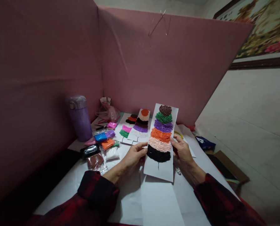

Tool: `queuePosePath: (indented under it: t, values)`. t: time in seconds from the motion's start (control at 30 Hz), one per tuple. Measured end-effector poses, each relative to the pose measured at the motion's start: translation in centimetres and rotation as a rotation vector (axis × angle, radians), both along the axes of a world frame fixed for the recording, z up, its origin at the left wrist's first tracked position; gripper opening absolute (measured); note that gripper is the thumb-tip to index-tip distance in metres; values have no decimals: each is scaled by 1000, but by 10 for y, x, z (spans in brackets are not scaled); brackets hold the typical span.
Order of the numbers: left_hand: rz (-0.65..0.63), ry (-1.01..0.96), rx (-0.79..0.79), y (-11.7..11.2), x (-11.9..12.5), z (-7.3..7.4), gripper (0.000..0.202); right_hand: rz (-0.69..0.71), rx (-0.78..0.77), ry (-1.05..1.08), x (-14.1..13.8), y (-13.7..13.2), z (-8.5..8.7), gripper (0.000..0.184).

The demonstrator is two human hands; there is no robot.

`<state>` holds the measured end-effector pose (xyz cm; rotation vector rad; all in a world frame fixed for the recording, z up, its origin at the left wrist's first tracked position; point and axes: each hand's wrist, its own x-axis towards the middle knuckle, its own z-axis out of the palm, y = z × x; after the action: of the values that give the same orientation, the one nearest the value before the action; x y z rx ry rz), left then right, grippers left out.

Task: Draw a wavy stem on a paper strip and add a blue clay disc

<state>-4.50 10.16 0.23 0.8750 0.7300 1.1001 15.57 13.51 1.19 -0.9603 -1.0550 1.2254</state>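
A white card (160, 135) is held up, tilted, between my two hands. On it is a feather-like shape in textured bands: brown, green, purple, orange, pale pink and black, with a thin stem below. My left hand (134, 155) grips the card's left edge, and its far fingers are hidden behind it. The right edge is pinched by my right hand (181, 150), thumb in front. Below the card lies a blank white strip of paper (161, 201). Two similar decorated cards, one with an orange top (140, 127) and another with pink and green bands (125, 129), lie behind.
Several packets of coloured clay, including orange (107, 144), white (112, 153) and brown (95, 161), lie left of my hands. A purple bottle (80, 121) stands behind them. Pink panels (165, 69) enclose the back and left. An open cardboard box (231, 168) sits at right.
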Motion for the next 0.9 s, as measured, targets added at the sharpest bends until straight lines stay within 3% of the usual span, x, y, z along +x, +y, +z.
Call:
queuePosePath:
  t: [0.37, 0.5, 0.9]
  values:
    - [3, 120, 67, 1, 1, -3, 29, -6, 2, 13, 4, 2, -3, 36]
    - [25, 195, 26, 1, 0, 0, 26, 9, -17, 28, 5, 3, -5, 36]
    - [216, 363, 39, 5, 0, 3, 28, -45, -25, 100, 14, 12, -12, 35]
